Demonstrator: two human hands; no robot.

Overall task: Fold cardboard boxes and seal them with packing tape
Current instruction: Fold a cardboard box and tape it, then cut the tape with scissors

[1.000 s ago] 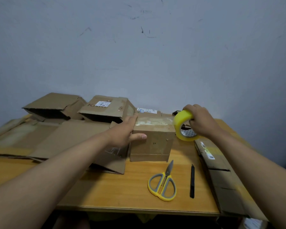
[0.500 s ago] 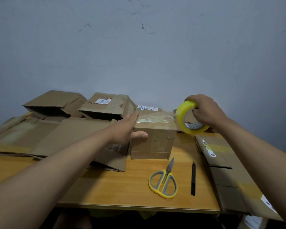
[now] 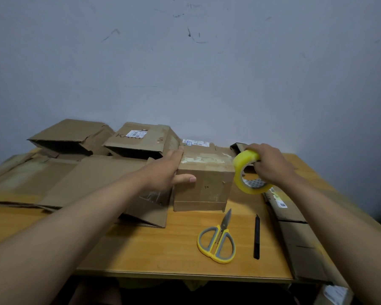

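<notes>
Since half a second ago, tape roll [image 3: 249,172] has dropped lower, now just beside the small folded box [image 3: 204,179] at its right top edge. Right hand [image 3: 271,165] grips the roll, fingers curled over its rim. Left hand [image 3: 166,170] lies flat against the box's left face, thumb on the front. Box sits centre-table, between the hands; top seam runs left-right, so right hand is nearer the start. Free tape end not discernible. Scissors [image 3: 217,242] near, in front
</notes>
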